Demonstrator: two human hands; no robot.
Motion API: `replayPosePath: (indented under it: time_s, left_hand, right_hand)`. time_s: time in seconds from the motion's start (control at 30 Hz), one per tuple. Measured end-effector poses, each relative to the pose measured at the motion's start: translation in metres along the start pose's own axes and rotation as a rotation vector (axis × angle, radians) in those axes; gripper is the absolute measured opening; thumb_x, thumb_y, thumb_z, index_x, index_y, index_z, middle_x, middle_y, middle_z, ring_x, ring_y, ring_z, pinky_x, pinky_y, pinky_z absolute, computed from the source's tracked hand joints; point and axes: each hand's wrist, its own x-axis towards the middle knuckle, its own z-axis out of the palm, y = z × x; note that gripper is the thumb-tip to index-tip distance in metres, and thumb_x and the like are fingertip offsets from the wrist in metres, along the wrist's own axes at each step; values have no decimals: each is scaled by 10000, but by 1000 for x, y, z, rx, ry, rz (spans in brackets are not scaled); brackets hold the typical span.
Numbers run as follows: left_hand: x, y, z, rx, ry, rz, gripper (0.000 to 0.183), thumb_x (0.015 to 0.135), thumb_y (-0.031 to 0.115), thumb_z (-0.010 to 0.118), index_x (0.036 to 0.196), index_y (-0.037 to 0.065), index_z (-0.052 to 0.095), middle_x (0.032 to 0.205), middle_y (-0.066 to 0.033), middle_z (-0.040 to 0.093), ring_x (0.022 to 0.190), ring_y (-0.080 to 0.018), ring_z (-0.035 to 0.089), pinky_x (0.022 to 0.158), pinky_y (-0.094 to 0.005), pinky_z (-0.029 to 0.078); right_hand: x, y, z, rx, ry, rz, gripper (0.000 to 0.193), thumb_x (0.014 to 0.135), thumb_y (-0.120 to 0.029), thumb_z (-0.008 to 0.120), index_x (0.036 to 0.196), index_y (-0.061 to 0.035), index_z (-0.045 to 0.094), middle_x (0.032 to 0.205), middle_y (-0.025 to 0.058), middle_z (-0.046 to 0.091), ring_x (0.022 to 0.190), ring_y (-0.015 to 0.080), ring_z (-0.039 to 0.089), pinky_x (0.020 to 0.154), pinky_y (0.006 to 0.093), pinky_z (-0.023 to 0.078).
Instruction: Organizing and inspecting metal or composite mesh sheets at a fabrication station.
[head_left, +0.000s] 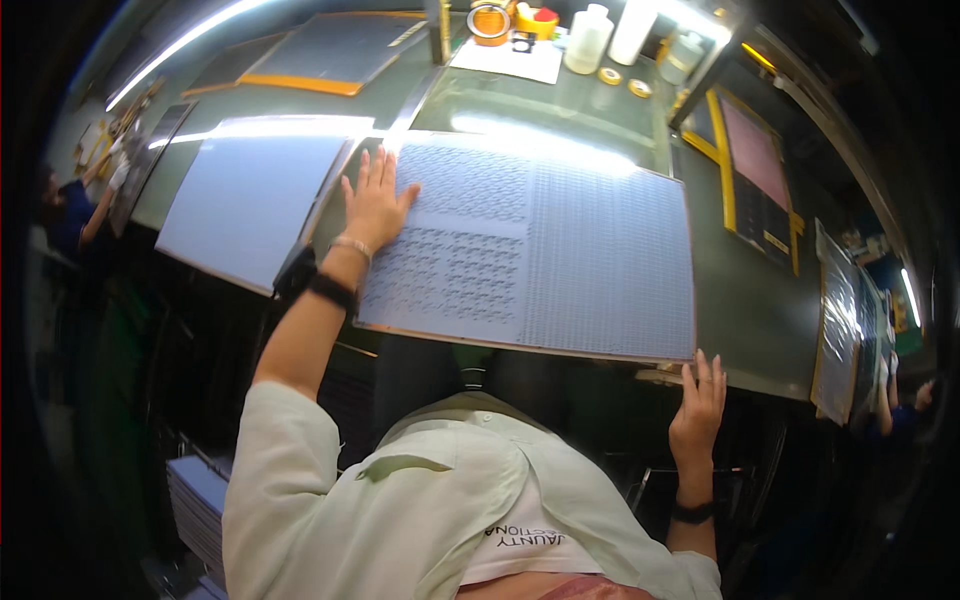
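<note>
A large light-blue panel (610, 260) lies on the bench in front of me, with rows of small repeated shapes on it, like a circuit board panel. Along its left edge rests my left hand (375, 208), fingers stretched out and thumb spread over the patterned surface. My right hand (698, 408) is at the panel's near right corner, its fingers extended and their tips at the edge; nothing shows in its grasp. A plainer light-blue panel (262, 195) lies to the left, beyond my left wrist.
Bottles (588, 40), tape rolls (640, 88) and an orange container (538, 22) stand at the back. Orange-edged dark sheets (325, 55) lie far left, a yellow-framed sheet (757, 160) right. Stacked panels (200, 500) sit below left. People work at both sides.
</note>
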Motion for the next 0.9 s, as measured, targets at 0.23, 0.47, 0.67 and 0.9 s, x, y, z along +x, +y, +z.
replayPosePath:
  time_s: [0.23, 0.47, 0.67, 0.9]
  left_hand:
    - [-169, 13, -71, -56, 108, -294, 448, 754, 425, 631, 948, 26, 565, 953, -115, 542, 851, -299, 498, 688, -405, 400]
    - [-183, 1, -45, -1581, -58, -786, 277, 835, 245, 604, 616, 79, 567, 559, 20, 505, 490, -43, 389, 462, -186, 301]
    - [-143, 11, -151, -1662, 158, -342, 301, 900, 235, 496, 673, 40, 536, 664, -48, 538, 544, -99, 450, 511, -217, 367]
    - [-154, -7, -141, -1507, -810, 124, 389, 860, 359, 551, 854, -24, 619, 828, -95, 637, 716, -148, 610, 687, -261, 488]
  right_hand:
    - [55, -70, 21, 254, 65, -288, 676, 713, -353, 658, 1244, 3, 436, 1335, 160, 371, 1272, 363, 276, 1051, 498, 187]
    - [70, -86, 44, 218, 141, -344, 457, 714, -69, 637, 1161, -44, 544, 1255, 157, 461, 1190, 348, 398, 979, 419, 353]
    - [125, -47, -58, 99, 482, -507, 239, 795, -12, 525, 1011, -46, 621, 938, 134, 631, 846, 304, 607, 731, 378, 483]
    - [216, -36, -174, 557, 680, -269, 132, 841, -112, 586, 904, 0, 615, 755, 49, 585, 697, 144, 529, 657, 253, 416]
